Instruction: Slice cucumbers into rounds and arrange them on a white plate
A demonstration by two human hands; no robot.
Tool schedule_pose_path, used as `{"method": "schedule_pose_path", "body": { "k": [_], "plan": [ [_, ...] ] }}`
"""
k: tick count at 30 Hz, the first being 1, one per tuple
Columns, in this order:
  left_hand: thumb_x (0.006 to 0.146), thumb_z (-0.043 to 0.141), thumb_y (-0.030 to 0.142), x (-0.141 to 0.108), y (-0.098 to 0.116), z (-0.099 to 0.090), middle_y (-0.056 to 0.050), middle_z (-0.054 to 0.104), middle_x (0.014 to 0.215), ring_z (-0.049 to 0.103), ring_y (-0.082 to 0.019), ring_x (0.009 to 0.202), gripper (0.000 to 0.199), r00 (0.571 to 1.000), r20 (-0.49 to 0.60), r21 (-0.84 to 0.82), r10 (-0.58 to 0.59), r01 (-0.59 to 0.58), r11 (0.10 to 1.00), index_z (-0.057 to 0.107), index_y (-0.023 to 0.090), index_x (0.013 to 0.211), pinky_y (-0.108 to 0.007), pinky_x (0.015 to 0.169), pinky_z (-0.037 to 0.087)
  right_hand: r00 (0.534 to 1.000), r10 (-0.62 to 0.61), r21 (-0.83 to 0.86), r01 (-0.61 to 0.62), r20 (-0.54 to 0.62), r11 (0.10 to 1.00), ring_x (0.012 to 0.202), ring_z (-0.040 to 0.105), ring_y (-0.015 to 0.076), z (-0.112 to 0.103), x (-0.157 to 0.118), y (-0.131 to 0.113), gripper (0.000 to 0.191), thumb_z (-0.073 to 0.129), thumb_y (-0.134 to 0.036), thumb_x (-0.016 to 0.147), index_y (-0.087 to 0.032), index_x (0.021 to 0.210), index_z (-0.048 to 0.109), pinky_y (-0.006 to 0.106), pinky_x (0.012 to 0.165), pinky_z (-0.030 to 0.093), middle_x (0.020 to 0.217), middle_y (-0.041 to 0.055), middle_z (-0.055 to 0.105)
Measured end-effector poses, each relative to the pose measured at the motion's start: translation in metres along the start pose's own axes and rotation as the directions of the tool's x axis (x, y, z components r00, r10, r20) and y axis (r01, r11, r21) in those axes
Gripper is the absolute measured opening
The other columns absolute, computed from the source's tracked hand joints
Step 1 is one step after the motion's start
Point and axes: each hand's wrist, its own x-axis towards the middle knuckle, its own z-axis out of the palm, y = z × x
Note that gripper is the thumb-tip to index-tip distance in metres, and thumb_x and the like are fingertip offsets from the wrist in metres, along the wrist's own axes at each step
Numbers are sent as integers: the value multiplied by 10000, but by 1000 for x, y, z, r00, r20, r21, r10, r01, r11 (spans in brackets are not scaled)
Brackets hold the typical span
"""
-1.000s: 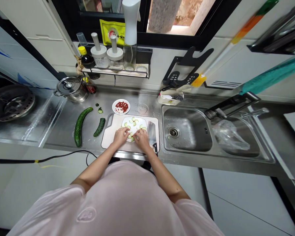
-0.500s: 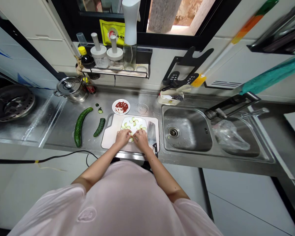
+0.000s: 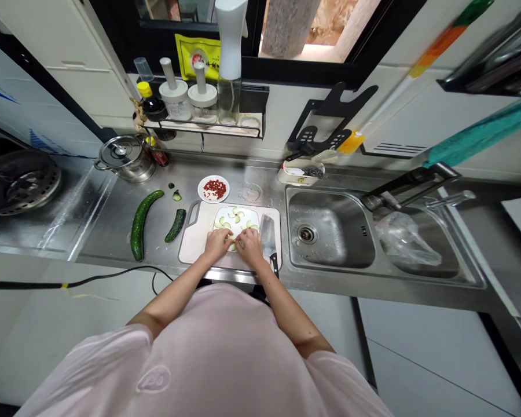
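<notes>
Over the white plate's (image 3: 249,215) near-left part the left hand (image 3: 217,244) is bunching its fingers narrowly, pale green slices (image 3: 237,219) are lying on the plate between and beyond both hands, neither plainly nearer, and at its near-right the right hand (image 3: 249,246) is curling likewise, whatever they're gripping I cannot tell.

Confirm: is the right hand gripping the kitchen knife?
No, the kitchen knife lies on the cutting board, while the right hand is over the white plate beside it.
</notes>
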Motion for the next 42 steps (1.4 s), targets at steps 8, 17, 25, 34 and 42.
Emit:
{"method": "schedule_pose_path", "body": {
  "k": [8,17,25,34,42],
  "plan": [
    [800,586,235,0,1,0,-28,641,879,558,-198,932,177,1000,5,14,-16,16,1000,630,235,971,-323,819,337,1000,-2,-9,2,25,1000,1049,363,248,1,3,-1,112,557,-276,848,-215,841,651,380,884,294,1017,76,534],
    [812,566,225,0,1,-1,-27,644,875,561,-198,934,178,1000,3,19,-19,19,1000,630,235,977,-325,822,344,1000,11,2,-11,20,1000,1054,362,248,-3,3,0,121,544,-266,854,-213,881,649,375,883,294,1037,81,531],
    [810,576,233,-1,2,-2,-32,645,885,561,-204,945,180,1000,9,14,-13,13,1000,630,240,982,-326,823,347,1000,12,2,-12,18,1000,1051,366,255,-2,4,1,119,553,-279,852,-214,866,651,379,869,300,1025,83,535],
    [806,585,236,-1,-1,2,-26,648,875,563,-203,922,168,1000,-3,26,-13,13,1000,629,237,968,-325,810,341,1000,-7,-27,7,-7,1000,1031,376,244,4,4,1,96,567,-265,838,-210,834,646,363,861,305,1006,74,540],
    [813,570,228,-2,2,0,-32,649,877,564,-201,940,173,1000,-1,25,-19,19,999,633,234,974,-322,825,345,1000,2,-26,-2,8,1000,1040,367,243,2,3,-1,111,553,-270,850,-207,847,645,360,862,304,1029,79,534]
  ]
}}
